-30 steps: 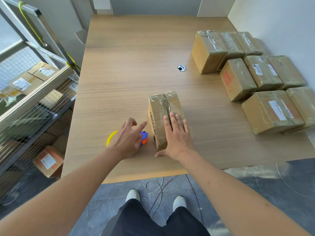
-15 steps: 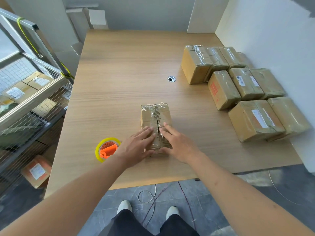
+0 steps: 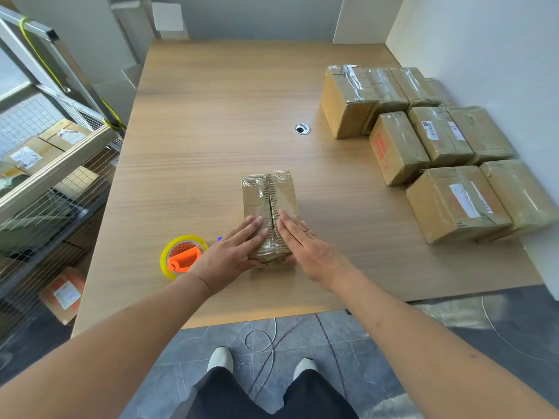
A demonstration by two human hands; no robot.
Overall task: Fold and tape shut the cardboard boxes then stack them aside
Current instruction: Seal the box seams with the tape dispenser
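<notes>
A small cardboard box (image 3: 266,198) lies on the wooden table (image 3: 211,116), its top flaps closed along a centre seam with clear tape over them. My left hand (image 3: 230,255) lies flat on the near left part of the top, fingers straight. My right hand (image 3: 308,249) presses the near right part the same way, beside the seam. A yellow roll of tape on an orange dispenser (image 3: 183,257) lies on the table just left of my left hand.
Several taped cardboard boxes (image 3: 423,140) are grouped at the table's right side against a white wall (image 3: 484,55). A wire-mesh rack (image 3: 45,176) holding more boxes stands to the left. A cable hole (image 3: 302,128) is in the table's middle. Cables lie on the floor by my feet.
My left hand left the tape dispenser and came onto the box top. Both hands now lie flat on either side of the seam. The camera view shifted.
</notes>
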